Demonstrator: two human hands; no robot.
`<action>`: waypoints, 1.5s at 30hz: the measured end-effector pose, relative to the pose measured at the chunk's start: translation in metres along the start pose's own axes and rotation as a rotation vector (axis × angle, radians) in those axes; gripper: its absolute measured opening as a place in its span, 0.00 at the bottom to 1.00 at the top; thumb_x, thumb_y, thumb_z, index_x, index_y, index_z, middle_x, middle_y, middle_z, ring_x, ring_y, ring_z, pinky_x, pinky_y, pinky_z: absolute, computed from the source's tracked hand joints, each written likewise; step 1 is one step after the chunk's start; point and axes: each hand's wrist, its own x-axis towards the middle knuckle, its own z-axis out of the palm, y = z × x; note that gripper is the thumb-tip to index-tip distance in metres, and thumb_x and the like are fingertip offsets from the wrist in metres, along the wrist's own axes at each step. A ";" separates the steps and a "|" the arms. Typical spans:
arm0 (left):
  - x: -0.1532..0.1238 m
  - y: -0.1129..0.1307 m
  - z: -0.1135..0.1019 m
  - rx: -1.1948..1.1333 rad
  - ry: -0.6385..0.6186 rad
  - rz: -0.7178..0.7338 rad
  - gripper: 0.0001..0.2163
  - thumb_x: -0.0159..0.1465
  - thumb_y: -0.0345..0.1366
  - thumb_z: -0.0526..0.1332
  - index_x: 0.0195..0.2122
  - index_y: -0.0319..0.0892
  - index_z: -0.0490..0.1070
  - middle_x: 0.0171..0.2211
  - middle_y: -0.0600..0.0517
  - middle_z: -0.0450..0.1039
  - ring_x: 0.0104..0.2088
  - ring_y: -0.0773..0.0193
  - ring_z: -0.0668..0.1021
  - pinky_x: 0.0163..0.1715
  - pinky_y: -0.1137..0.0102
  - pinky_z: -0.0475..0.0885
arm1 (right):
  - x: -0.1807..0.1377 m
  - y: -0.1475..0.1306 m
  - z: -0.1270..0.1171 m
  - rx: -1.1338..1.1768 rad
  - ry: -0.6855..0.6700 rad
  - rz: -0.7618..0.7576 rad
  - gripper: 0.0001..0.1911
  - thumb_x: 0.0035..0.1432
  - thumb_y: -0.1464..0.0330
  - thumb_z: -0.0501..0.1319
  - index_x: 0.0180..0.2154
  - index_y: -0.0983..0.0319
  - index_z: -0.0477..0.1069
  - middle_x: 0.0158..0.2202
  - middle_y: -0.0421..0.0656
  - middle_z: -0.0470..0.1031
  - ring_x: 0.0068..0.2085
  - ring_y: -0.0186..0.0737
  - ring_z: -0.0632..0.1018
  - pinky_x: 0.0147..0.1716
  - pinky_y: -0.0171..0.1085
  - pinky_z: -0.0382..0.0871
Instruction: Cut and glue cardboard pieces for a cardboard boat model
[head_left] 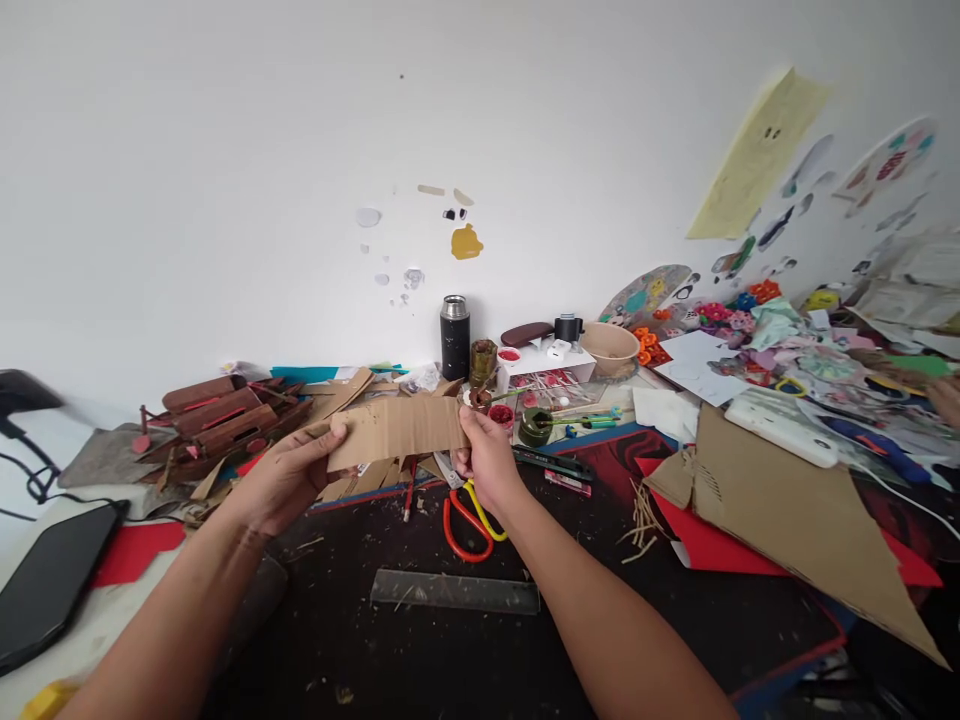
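Left grip (296, 468) pinches one end of cardboard strip (405, 428), right grip (489, 458) pinches other; strip is held between them above dark tabletop (315, 630), probably so it stays flat (surface shows creases). Scissors (474, 517) and clear ruler (455, 592) lie near, seemingly for easy reach.

soft, even light fills the frame, leaving the wall (300, 150) a pale grey, while the black worktop (322, 640) makes the lower middle much darker. shadows are faint and soft-edged; the metal cap (454, 300) near the centre catches a small glint. the cardboard strip (409, 428) is fairly clear, but wide-angle stretching pulls at both sides, and the papers (922, 265) at the right edge go blurry.
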 end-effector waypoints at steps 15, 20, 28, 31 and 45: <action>-0.014 -0.005 0.029 -0.214 0.013 0.017 0.22 0.55 0.40 0.75 0.52 0.49 0.81 0.49 0.47 0.85 0.48 0.49 0.84 0.40 0.64 0.84 | -0.015 -0.012 0.011 0.256 -0.236 0.148 0.29 0.50 0.45 0.77 0.33 0.58 0.67 0.14 0.27 0.56 0.15 0.27 0.52 0.16 0.31 0.44; -0.013 -0.005 0.029 -0.194 0.051 0.056 0.19 0.57 0.42 0.75 0.50 0.48 0.81 0.47 0.48 0.85 0.42 0.53 0.84 0.35 0.68 0.83 | -0.016 -0.011 0.012 0.269 -0.267 0.143 0.29 0.49 0.45 0.77 0.33 0.58 0.68 0.15 0.28 0.59 0.15 0.27 0.54 0.15 0.31 0.45; -0.013 0.015 0.025 -0.140 0.223 0.193 0.12 0.57 0.40 0.76 0.40 0.43 0.80 0.35 0.51 0.81 0.31 0.61 0.79 0.24 0.71 0.79 | -0.012 -0.007 0.007 0.000 -0.231 0.074 0.34 0.48 0.36 0.73 0.31 0.59 0.70 0.17 0.33 0.68 0.15 0.29 0.64 0.13 0.30 0.49; -0.015 0.029 0.018 -0.144 0.282 0.262 0.15 0.52 0.39 0.78 0.38 0.43 0.79 0.34 0.53 0.81 0.31 0.63 0.79 0.27 0.73 0.79 | -0.020 -0.003 0.011 -0.111 -0.359 0.098 0.34 0.51 0.36 0.71 0.29 0.59 0.68 0.17 0.34 0.69 0.15 0.30 0.67 0.13 0.30 0.48; -0.021 0.021 0.018 0.126 0.128 0.056 0.20 0.45 0.47 0.81 0.30 0.39 0.80 0.24 0.48 0.80 0.23 0.60 0.77 0.21 0.70 0.71 | -0.044 0.009 0.020 -0.447 -0.529 0.059 0.30 0.60 0.39 0.66 0.30 0.59 0.73 0.23 0.37 0.68 0.21 0.36 0.68 0.20 0.35 0.57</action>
